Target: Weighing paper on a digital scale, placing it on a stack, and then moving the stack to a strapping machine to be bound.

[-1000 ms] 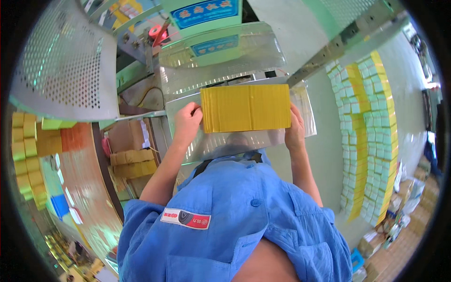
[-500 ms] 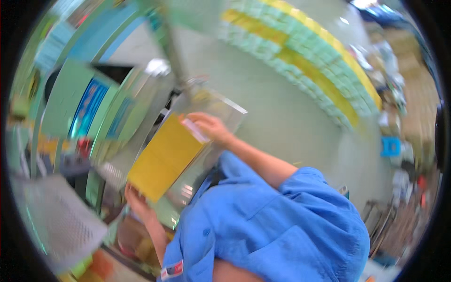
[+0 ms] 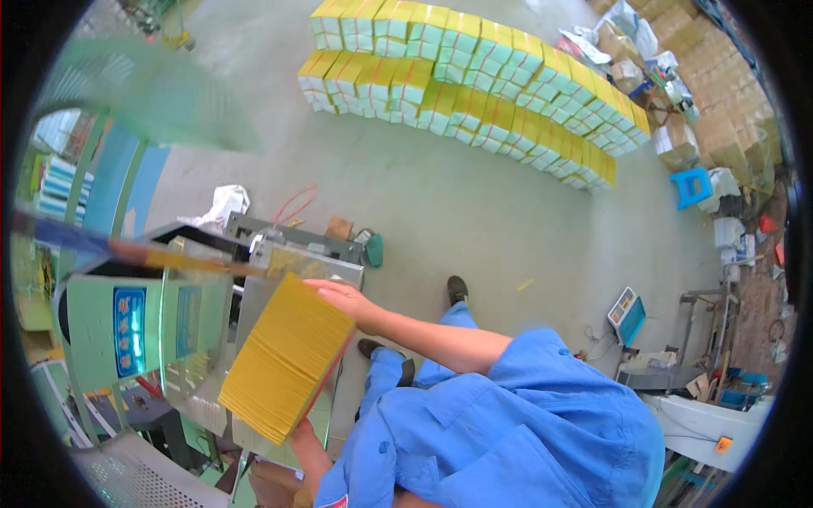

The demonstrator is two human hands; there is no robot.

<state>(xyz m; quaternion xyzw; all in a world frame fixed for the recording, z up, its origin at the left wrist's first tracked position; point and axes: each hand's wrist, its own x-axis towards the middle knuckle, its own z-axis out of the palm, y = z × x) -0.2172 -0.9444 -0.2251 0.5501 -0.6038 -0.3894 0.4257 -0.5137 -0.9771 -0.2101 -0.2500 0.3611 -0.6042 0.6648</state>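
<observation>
A thick yellow paper bundle [image 3: 288, 360], ridged across its top, is held between my two hands, tilted, over a metal machine table. My right hand [image 3: 343, 303] grips its upper right end, fingers along the top edge. At the lower end my left hand [image 3: 306, 438] supports it, its fingers mostly hidden behind the bundle. A reddish strip shows along the side nearest me. Beneath and beyond the bundle lies the metal tabletop [image 3: 339, 269].
Rows of yellow-topped paper bundles [image 3: 474, 72] stand on the floor ahead. A pale green machine cabinet [image 3: 93, 326] is at left, with a perforated grey seat [image 3: 144, 474] below. A blue stool [image 3: 692, 187], a scale [image 3: 627, 317] and cartons [image 3: 677, 140] stand at right.
My view has turned, so the stacked rows sit higher and further left. The bundle is still between both hands, now lower in the picture and more tilted, with its ridges showing sharply.
</observation>
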